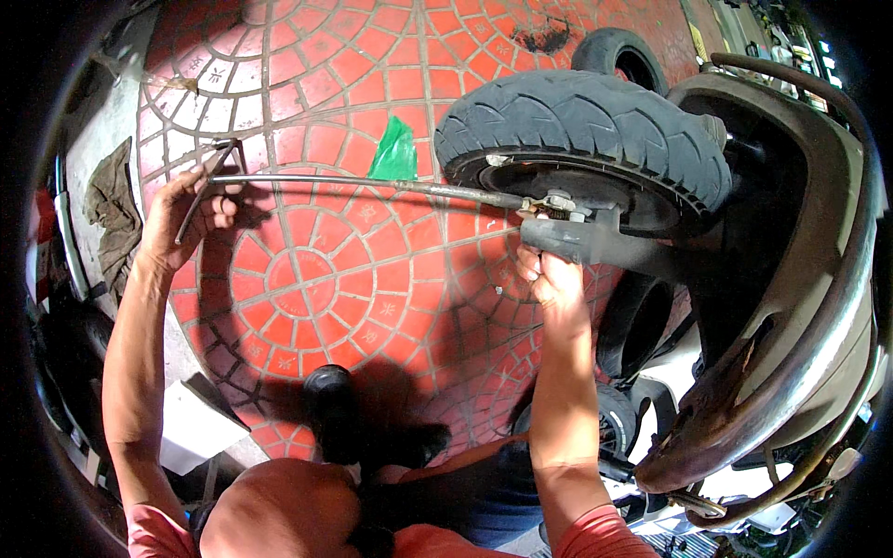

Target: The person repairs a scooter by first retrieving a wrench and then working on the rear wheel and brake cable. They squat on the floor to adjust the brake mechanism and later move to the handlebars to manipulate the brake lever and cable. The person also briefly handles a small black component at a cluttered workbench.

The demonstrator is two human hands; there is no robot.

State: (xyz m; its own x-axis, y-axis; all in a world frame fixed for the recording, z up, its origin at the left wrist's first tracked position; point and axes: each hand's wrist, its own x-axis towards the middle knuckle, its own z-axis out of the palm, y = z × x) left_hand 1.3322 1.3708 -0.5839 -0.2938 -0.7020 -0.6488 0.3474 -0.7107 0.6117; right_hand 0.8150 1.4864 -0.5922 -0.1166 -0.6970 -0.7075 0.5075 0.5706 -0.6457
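My left hand is closed around the crossbar of a long T-handle wrench. Its steel shaft runs across to the right, and the far end meets the nut area at the hub of a scooter's rear wheel. Below that hub, my right hand has its fingers curled against the rounded end of a dark swingarm. Some of those fingertips are hidden behind the arm. The wheel carries a black treaded tyre and is attached to the scooter.
Red patterned tiles cover the floor. A green scrap lies beyond the wrench shaft. Loose tyres lie behind and below the wheel. At the left are a brown rag and a white box.
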